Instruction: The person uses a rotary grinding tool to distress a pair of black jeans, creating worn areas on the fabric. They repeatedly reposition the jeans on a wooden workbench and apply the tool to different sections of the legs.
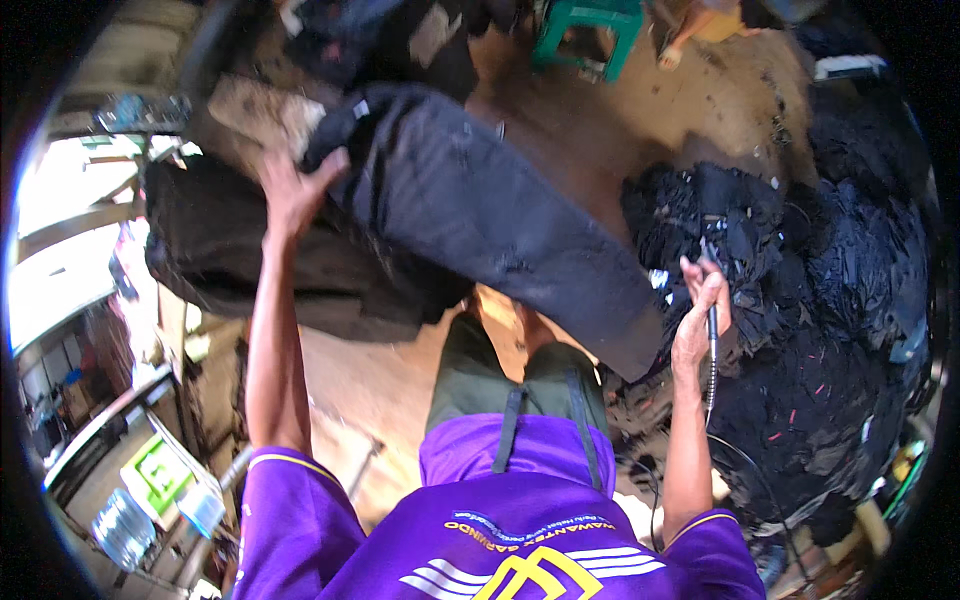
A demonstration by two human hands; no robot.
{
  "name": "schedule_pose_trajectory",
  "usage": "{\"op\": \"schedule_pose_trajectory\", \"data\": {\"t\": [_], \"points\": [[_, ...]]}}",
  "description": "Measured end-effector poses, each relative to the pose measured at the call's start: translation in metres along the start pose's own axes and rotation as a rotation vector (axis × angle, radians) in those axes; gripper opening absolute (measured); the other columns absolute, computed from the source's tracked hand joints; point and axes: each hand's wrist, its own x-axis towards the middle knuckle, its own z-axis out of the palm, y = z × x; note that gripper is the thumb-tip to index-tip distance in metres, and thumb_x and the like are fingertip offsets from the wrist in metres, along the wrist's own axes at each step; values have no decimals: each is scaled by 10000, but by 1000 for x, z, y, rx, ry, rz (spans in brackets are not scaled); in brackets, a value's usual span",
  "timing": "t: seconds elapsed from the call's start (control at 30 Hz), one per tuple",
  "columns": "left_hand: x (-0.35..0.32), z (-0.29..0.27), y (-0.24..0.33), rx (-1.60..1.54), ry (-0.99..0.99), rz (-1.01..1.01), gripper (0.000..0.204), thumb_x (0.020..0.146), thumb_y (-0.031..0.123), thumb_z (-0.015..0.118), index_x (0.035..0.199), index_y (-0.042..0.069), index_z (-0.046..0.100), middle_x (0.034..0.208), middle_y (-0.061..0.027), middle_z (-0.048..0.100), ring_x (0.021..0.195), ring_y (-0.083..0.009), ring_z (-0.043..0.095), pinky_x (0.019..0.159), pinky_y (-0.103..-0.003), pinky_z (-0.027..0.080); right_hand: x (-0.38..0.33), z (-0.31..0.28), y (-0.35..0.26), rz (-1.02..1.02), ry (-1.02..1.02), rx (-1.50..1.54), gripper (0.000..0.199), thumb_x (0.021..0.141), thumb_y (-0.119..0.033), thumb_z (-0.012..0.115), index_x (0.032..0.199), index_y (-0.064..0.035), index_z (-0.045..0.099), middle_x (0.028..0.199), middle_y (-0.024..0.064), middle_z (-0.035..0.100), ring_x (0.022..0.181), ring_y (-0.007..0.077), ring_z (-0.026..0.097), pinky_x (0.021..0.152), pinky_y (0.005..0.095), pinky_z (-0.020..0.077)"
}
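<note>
A long, folded piece of dark cloth stretches slantwise in front of my legs, from the upper left toward the right. My left hand is at its upper left end, with the thumb spread away from the fingers. Whether it presses on the cloth or only hovers is unclear. In my right hand is a slim corded pen-shaped tool, pointing away from me, with a coiled sleeve where the cord begins. That hand is beyond the cloth's right end, beside a heap of black scraps.
More dark cloth lies at the left, below my left arm. Black scraps pile up along the right. A green stool stands at the far side, with another person's foot nearby. A clear water jug is at lower left.
</note>
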Motion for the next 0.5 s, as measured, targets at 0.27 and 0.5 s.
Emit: {"op": "schedule_pose_trajectory", "data": {"t": [0.27, 0.5], "points": [[-20, -2, -21, -197, -226, -101, 819, 791, 509, 914, 1325, -45, 634, 1322, -294, 584, 1260, -503, 534, 1104, -586, 446, -53, -2, 22, -198, -68, -316, 633, 822, -271, 1004, 1324, -115, 651, 1226, 88, 724, 1127, 248, 686, 1008, 409, 542], [-28, -43, -56, -354, -511, 41, 699, 787, 467, 974, 1221, -2, 691, 1106, -166, 793, 1062, -331, 757, 1050, -417, 547, -71, -53, 56, 18, -61, -349, 758, 793, -474, 1009, 1344, -118, 628, 1218, 100, 743, 1151, 186, 692, 1034, 434, 548]]}}
